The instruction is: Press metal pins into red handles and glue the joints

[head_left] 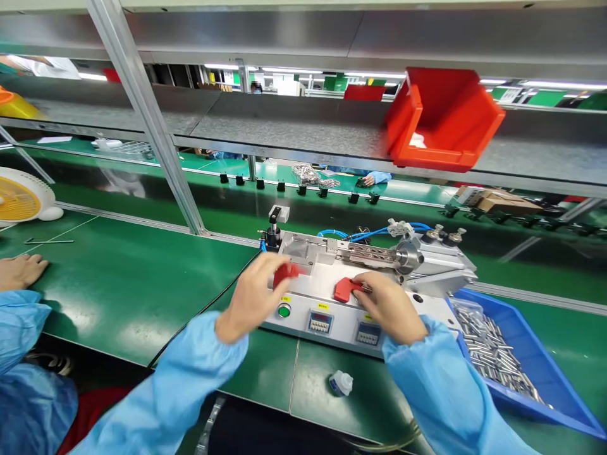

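A small grey press machine (332,303) stands on the green bench in front of me, with a pneumatic cylinder (427,256) on its right and a green button (284,310) on its front. My left hand (251,297) is closed around a red part (286,273) over the machine's left side. My right hand (391,306) pinches a second red part (344,289) on the machine's top plate. Both my forearms wear light blue sleeves.
A blue tray (545,373) of several metal pins lies at the right. A small white bottle (340,383) sits near the front edge. Another person's hand (19,270) and blue sleeve are at the far left. A red bin (441,120) hangs on the shelf above; a fan (21,199) stands left.
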Available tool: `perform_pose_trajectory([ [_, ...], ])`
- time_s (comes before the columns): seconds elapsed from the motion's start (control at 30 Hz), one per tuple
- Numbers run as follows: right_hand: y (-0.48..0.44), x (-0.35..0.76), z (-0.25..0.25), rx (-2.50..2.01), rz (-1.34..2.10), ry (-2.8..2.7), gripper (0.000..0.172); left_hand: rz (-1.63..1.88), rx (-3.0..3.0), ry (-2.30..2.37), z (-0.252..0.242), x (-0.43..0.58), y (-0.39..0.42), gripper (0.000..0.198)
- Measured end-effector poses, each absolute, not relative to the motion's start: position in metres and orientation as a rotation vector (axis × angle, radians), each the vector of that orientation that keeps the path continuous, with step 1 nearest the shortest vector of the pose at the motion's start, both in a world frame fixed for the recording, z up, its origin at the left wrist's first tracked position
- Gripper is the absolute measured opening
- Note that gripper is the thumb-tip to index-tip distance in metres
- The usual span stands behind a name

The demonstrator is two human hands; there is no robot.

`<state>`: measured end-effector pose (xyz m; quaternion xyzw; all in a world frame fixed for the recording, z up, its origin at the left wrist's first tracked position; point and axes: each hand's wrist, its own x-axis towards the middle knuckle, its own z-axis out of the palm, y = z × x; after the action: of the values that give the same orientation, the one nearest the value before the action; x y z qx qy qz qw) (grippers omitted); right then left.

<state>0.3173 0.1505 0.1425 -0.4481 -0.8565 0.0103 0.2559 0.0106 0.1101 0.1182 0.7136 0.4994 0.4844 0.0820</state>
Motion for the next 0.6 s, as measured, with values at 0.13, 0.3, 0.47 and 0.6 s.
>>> perform_pose_trajectory([
  [0.13, 0.121, 0.322, 0.127, -1.097, -0.131, -2.164, 0.023, 0.688, 2.375, 1.974, 0.177, 0.026, 0.172, 0.017],
  [0.3, 0.077, 0.339, 0.123, -1.056, -0.106, -2.024, 0.016, 0.429, 2.41, 2.086, 0.19, 0.044, 0.189, 0.014],
  [0.47, 0.053, 0.352, 0.113, -1.11, -0.086, -1.982, 0.014, 0.422, 2.46, 2.104, 0.182, 0.047, 0.187, 0.016],
  [0.6, 0.044, 0.359, 0.108, -1.125, -0.116, -1.979, 0.014, 0.517, 2.523, 2.081, 0.164, 0.043, 0.183, 0.016],
])
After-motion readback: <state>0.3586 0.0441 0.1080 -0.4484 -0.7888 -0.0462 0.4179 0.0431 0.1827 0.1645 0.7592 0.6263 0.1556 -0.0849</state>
